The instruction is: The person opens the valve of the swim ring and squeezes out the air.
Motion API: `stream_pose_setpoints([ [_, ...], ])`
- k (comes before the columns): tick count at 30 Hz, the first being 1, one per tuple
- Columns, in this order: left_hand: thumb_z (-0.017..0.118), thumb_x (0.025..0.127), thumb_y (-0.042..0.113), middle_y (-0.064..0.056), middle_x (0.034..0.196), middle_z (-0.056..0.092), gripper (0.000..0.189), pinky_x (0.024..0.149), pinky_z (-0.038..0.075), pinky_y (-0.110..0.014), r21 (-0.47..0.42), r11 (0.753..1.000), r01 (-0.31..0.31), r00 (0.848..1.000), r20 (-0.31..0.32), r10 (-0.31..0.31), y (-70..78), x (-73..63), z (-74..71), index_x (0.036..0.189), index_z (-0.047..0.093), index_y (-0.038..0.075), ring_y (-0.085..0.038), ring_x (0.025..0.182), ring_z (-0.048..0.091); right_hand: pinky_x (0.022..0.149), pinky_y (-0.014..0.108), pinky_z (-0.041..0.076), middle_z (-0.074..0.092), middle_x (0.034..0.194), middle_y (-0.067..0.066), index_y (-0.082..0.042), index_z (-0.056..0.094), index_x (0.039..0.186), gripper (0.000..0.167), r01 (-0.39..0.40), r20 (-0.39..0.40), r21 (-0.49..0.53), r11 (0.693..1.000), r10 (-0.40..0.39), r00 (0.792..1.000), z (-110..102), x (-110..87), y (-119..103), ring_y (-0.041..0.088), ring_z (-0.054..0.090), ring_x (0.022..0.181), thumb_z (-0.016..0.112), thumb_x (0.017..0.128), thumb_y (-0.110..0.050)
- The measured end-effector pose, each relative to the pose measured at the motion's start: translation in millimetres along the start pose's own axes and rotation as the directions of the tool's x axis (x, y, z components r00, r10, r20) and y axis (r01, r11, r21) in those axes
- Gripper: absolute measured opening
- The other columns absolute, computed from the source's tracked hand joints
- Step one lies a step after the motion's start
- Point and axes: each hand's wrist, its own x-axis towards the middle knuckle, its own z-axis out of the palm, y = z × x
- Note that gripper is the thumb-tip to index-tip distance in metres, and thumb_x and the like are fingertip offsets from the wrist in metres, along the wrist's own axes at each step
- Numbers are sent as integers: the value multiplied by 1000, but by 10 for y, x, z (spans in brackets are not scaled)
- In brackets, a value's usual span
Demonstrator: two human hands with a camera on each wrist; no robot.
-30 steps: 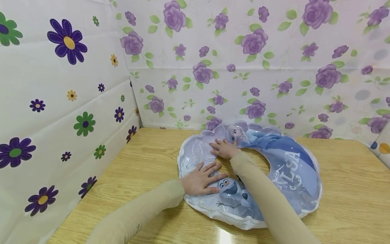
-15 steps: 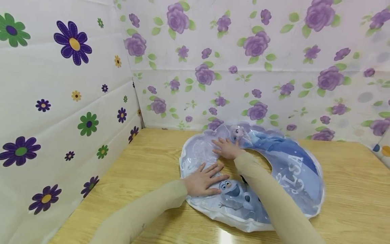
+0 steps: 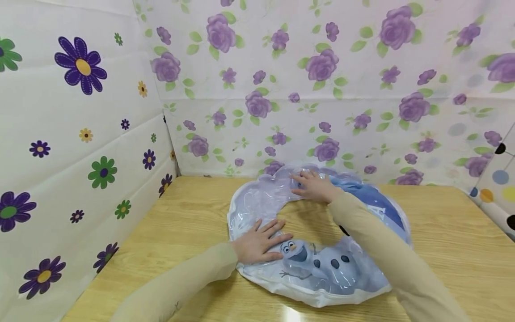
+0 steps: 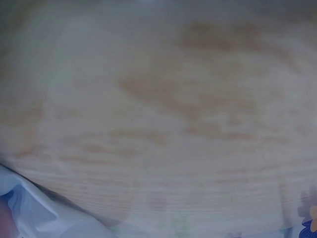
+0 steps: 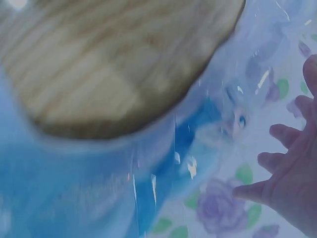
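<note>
Then I saw the right hand (image 3: 315, 186) shift right, reaching another stretch of ring (image 3: 257, 197); left hand (image 3: 258, 244) stayed, all fingers apart.

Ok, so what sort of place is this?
Probably a screened-off tabletop corner, likely indoors: there's a wood-grain table, a rose-print sheet hanging behind it, and a daisy-print sheet along the left side in the head view. What lies beyond the sheets isn't visible.
</note>
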Motion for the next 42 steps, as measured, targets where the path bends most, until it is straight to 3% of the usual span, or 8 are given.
stream_pose_setpoints([
  [4,17,92,60,-9,150,2,62,98,9,-58,-6,1000,-3,1000,-5,3,7,-20,0,146,10,31,-26,134,2,87,71,3,22,144,19,-17,26,144,68,-22,-5,7,1000,22,1000,-88,-191,153,46,8,128,44,90,-53],
  [11,19,93,59,-9,150,2,62,98,7,-58,-4,1000,-12,1000,-11,12,2,-14,2,147,11,30,-26,134,1,85,73,4,16,143,26,-9,25,144,68,-22,-4,24,999,22,1000,-216,-664,647,53,1,125,41,92,-51],
  [15,16,92,61,-9,150,0,63,98,5,-58,0,1000,0,1000,-4,0,-22,-35,6,146,10,31,-26,134,0,81,73,-6,13,144,25,-15,22,145,70,-69,4,12,998,69,998,-202,-851,889,51,-1,126,36,91,-57],
  [19,15,91,61,-9,150,0,64,98,6,-57,7,1000,0,1000,-4,0,-23,-38,-5,147,11,30,-26,134,0,82,73,-5,8,145,23,-19,14,147,73,-68,17,14,998,68,998,-108,-977,1015,49,-3,127,34,90,-60],
  [24,17,92,60,-9,150,1,63,98,6,-57,10,1000,-8,1000,-7,8,-9,-21,-13,147,12,29,-26,134,1,84,73,1,6,147,20,-18,16,147,77,-67,-1,0,998,67,998,61,-1032,1063,47,-3,128,38,87,-61],
  [32,14,91,61,-8,150,0,63,99,5,-56,24,1000,-1,1000,-4,1,-9,-16,25,147,9,30,-25,134,0,86,71,2,12,146,21,-16,23,145,75,-27,-107,2,1000,27,994,427,-1025,1127,45,-2,129,48,86,-56],
  [42,15,91,61,-8,150,0,63,99,5,-57,18,1000,2,1000,2,-2,-4,-18,-12,146,9,31,-26,134,0,87,69,-7,13,146,22,-19,15,147,72,-51,-49,83,995,56,997,737,-1003,1216,47,2,128,39,90,-57],
])
